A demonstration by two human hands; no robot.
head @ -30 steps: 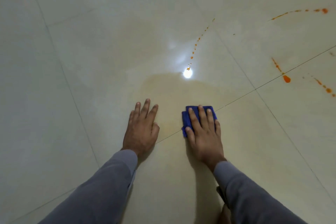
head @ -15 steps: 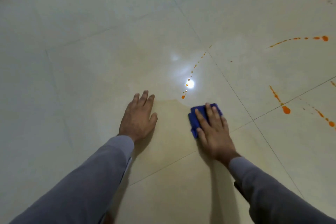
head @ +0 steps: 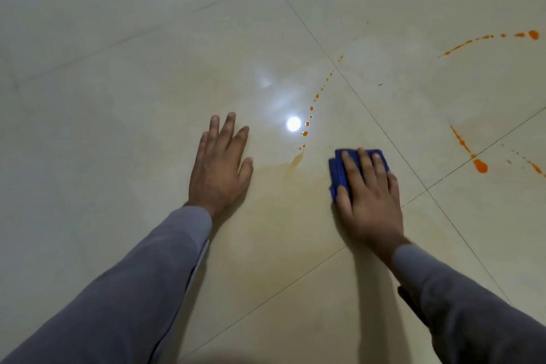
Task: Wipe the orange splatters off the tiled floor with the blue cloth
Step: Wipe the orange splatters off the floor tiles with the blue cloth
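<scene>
My right hand (head: 367, 195) lies flat on the folded blue cloth (head: 338, 170) and presses it to the pale tiled floor (head: 118, 83). Most of the cloth is hidden under the fingers. My left hand (head: 220, 165) rests palm down on the floor, fingers apart, holding nothing. Between the hands and just beyond them runs a dotted orange trail (head: 307, 124), ending in a smeared streak (head: 296, 160). More orange splatters lie to the right: a drop with a streak (head: 480, 165) and a long arc (head: 502, 37).
A faint yellowish wet film (head: 283, 195) covers the tile between and below the hands. A bright lamp reflection (head: 293, 123) shines on the floor. Dark grout lines (head: 384, 133) cross right of the cloth. Small orange drops (head: 534, 167) sit at the right edge.
The right hand has slid the cloth to the right, away from the dotted trail. The left hand has stayed planted. The view has shifted, so the hands appear lower.
</scene>
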